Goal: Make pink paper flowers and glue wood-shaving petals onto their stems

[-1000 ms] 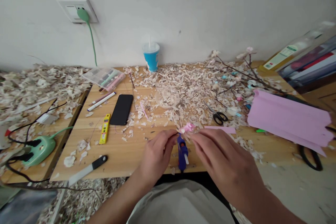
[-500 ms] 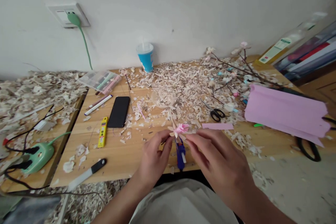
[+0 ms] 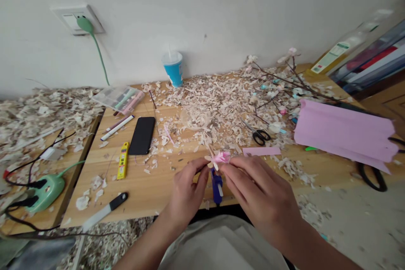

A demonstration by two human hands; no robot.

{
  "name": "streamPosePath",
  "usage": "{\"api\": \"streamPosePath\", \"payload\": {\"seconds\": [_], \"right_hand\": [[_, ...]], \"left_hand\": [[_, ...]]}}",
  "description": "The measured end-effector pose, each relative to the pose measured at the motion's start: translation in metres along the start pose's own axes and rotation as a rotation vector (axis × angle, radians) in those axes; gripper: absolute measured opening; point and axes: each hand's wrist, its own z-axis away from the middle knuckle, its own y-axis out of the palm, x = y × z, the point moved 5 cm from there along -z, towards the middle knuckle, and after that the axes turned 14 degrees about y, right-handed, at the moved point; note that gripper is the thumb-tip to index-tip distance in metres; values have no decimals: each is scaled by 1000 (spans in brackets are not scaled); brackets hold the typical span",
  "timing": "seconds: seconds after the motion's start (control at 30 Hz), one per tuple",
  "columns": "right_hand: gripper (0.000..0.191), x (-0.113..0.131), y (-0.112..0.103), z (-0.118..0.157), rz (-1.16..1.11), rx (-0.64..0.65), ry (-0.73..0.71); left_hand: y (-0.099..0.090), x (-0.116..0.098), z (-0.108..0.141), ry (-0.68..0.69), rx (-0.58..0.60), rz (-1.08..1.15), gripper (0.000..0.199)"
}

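Observation:
Between my hands is a small handmade flower with a pink crepe-paper centre [image 3: 222,157] and pale, shaving-like petals around it. My left hand [image 3: 186,185] is closed in a pinch at its left side, on what looks like a thin dark stem mostly hidden by the fingers. From the right, the thumb and fingertips of my right hand [image 3: 262,190] press together on the edge of the petals. Just under the flower lies a blue-purple hot glue gun [image 3: 217,187] with a white stick in its back. A narrow pink paper strip [image 3: 262,151] rests beyond my right hand.
Pale shavings [image 3: 218,97] cover the back of the wooden table. Black scissors [image 3: 260,136], a flowering branch [image 3: 294,79] and pink crepe paper [image 3: 343,133] lie to the right. Leftward are a phone [image 3: 142,136], a yellow box [image 3: 123,160], a black-handled knife [image 3: 118,201] and a blue cup [image 3: 173,69].
My right fingertips have moved in closer against the flower's petals. The flower has shifted slightly to the right and turned a little. The left hand keeps its pinch.

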Motion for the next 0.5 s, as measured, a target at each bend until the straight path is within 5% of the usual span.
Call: {"api": "streamPosePath", "payload": {"seconds": [0.5], "right_hand": [[24,1,-8,-5,125,16,-67]], "left_hand": [[4,3,1,14,37,29,18]]}}
